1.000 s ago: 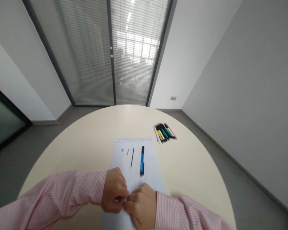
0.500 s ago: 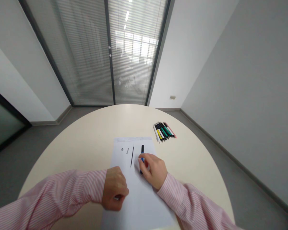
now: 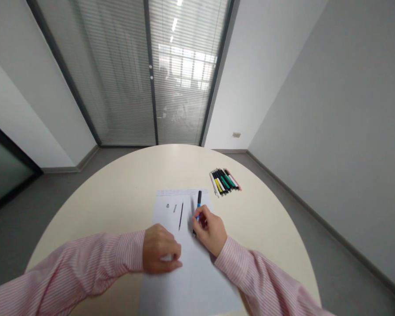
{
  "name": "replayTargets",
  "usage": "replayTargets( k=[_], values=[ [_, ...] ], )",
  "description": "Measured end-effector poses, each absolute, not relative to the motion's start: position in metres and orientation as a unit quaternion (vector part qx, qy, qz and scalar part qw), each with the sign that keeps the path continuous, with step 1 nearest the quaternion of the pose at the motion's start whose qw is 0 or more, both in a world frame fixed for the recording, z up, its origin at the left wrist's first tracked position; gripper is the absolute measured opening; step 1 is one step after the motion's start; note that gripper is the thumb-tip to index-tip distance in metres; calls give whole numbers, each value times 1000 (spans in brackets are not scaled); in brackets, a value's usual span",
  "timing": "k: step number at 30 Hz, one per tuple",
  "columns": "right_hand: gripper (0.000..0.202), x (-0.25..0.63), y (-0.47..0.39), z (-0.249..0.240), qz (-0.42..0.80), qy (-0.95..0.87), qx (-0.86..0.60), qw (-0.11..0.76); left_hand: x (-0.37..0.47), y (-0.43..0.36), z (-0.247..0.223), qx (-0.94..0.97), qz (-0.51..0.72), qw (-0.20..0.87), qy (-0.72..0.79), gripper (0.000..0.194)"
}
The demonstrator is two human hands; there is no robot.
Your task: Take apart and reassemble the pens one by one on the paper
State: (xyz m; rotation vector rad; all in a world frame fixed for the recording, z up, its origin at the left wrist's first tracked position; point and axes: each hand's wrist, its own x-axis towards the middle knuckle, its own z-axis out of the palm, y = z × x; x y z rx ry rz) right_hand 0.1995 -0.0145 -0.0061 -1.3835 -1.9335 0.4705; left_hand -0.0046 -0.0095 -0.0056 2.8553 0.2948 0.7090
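Note:
Between the thumb and fingers of my right hand (image 3: 211, 229) is a blue and black pen (image 3: 199, 198), its black end pointing away from me and raised a little over the white paper (image 3: 191, 281). My left hand (image 3: 161, 249) is over the paper's left edge, thumb and fingertips apart with nothing between them. A thin dark refill (image 3: 181, 216) lies on the paper left of the pen. Farther left lie a small spring (image 3: 175, 208) and a tiny grey part (image 3: 167, 206).
A row of several pens (image 3: 225, 181), white, yellow, black, green and red, lies on the round cream table (image 3: 118, 188) beyond the paper's right corner. A glass partition with blinds (image 3: 125, 87) stands behind the table.
My right hand has closed on the pen and its far end has lifted and shifted slightly right. My left hand has turned and its fist has opened.

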Motion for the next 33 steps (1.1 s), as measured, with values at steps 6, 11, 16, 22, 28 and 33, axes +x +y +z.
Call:
replayTargets(
  k=[6,11,16,22,28,33],
  values=[
    [24,202,-14,-15,246,-671,-493,496,-4,11,-7,938,277,-157,133,23],
    [29,202,-19,-17,252,-682,-480,491,-1,7,-14,938,270,-196,98,21],
    [17,201,-23,-15,210,-694,-477,496,2,5,-13,938,284,-183,77,20],
    [13,209,-22,-13,156,-713,-482,485,-3,5,4,857,481,73,171,14],
    [11,217,-23,-22,133,-735,-488,452,-7,12,11,522,687,395,317,6],
    [10,218,-22,-32,130,-738,-504,430,-12,18,4,415,698,492,314,13]
  ],
)
